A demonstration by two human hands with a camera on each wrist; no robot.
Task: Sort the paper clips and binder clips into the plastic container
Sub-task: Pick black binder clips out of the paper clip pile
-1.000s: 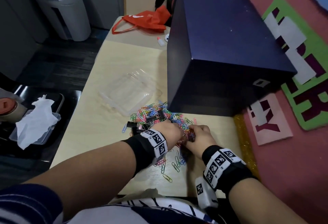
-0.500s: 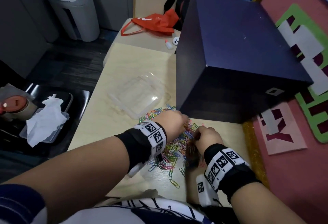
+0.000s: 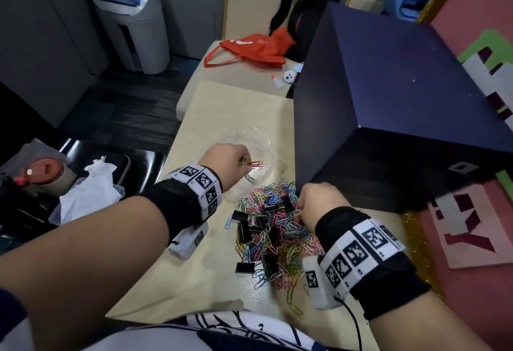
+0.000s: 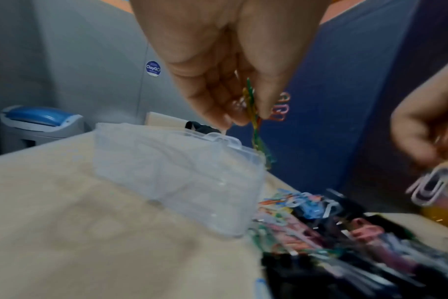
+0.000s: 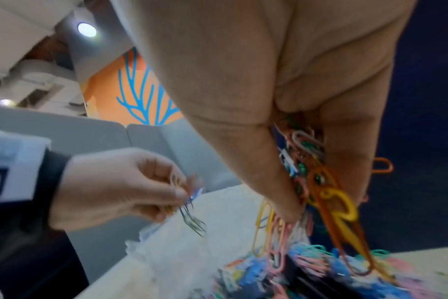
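Observation:
A heap of coloured paper clips [image 3: 280,242] mixed with black binder clips [image 3: 244,267] lies on the pale table. Beyond it sits the clear plastic container [image 3: 258,145] [image 4: 171,174]. My left hand [image 3: 224,161] [image 4: 233,85] hovers over the container and pinches a few paper clips [image 3: 254,164], red, yellow and green, with one dangling below. At the heap's far right edge my right hand [image 3: 313,200] [image 5: 307,141] grips a bunch of paper clips [image 5: 320,182], orange, yellow and pink, hanging from its fingers.
A large dark blue box [image 3: 402,106] stands right of the heap, close to both hands. A red bag [image 3: 255,48] and small white items lie at the table's far end. A grey bin [image 3: 130,20] stands on the floor; a tissue tray [image 3: 88,192] sits left.
My left hand has lifted off the heap and moved forward over the container with a few clips. The right hand stays at the heap. The camera has tilted.

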